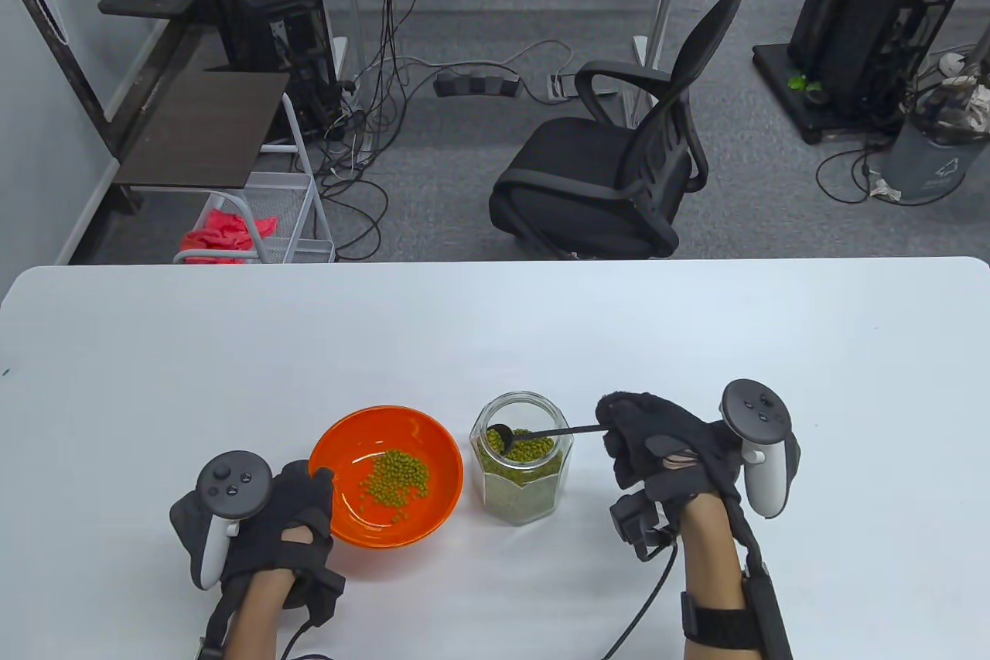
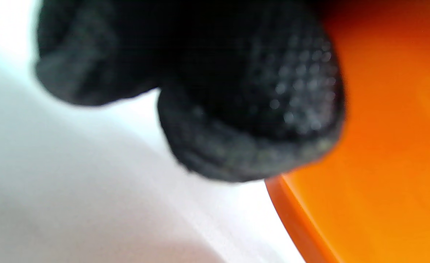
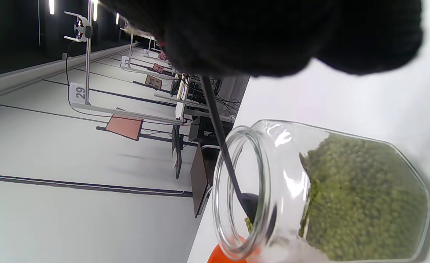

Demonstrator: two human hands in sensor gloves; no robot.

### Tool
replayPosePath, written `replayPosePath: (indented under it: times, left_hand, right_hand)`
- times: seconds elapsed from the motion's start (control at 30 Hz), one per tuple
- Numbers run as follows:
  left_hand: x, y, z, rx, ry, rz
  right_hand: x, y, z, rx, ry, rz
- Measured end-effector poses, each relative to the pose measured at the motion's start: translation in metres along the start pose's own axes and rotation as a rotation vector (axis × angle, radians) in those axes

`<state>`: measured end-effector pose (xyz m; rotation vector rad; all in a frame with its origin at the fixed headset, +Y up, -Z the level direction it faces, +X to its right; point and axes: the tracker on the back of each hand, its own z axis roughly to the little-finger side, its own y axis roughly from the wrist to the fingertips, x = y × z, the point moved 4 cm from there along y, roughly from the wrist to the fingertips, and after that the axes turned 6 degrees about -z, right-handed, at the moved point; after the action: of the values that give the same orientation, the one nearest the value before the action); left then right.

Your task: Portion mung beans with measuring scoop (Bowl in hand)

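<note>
The orange bowl (image 1: 387,476) sits on the white tabletop (image 1: 495,335), toward the near edge and left of centre, with a small heap of mung beans (image 1: 393,480) on its floor. The left hand (image 1: 267,517) grips the bowl's near-left rim, thumb hooked over the edge; in the left wrist view the gloved fingers (image 2: 251,109) lie against the orange outer wall. Just right of the bowl stands an open glass jar (image 1: 522,459), partly filled with mung beans. The right hand (image 1: 665,451) pinches the end of the thin black handle of the measuring scoop (image 1: 541,434), whose head sits inside the jar mouth, carrying a few beans
</note>
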<state>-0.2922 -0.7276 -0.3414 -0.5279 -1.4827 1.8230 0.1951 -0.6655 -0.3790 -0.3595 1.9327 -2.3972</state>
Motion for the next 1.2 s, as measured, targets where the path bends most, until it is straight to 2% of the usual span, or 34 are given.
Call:
replayPosePath:
  times: [0.4, 0.57, 0.87, 1.2]
  left_hand:
    - [-0.001, 0.0, 0.0, -0.002, -0.003, 0.005]
    - [-0.002, 0.0, -0.001, -0.002, -0.004, 0.006]
    - [-0.002, 0.0, -0.001, -0.003, -0.005, 0.005]
    - [-0.002, -0.001, -0.001, 0.0, -0.023, 0.007]
  right_hand:
    - [-0.026, -0.018, -0.012, -0.059, 0.032, 0.061]
    - [-0.025, -0.028, -0.025, -0.126, 0.051, 0.045]
    - [0.01, -0.029, -0.044, -0.195, 0.017, -0.045]
    - [0.065, -0.023, -0.053, -0.224, -0.092, -0.179]
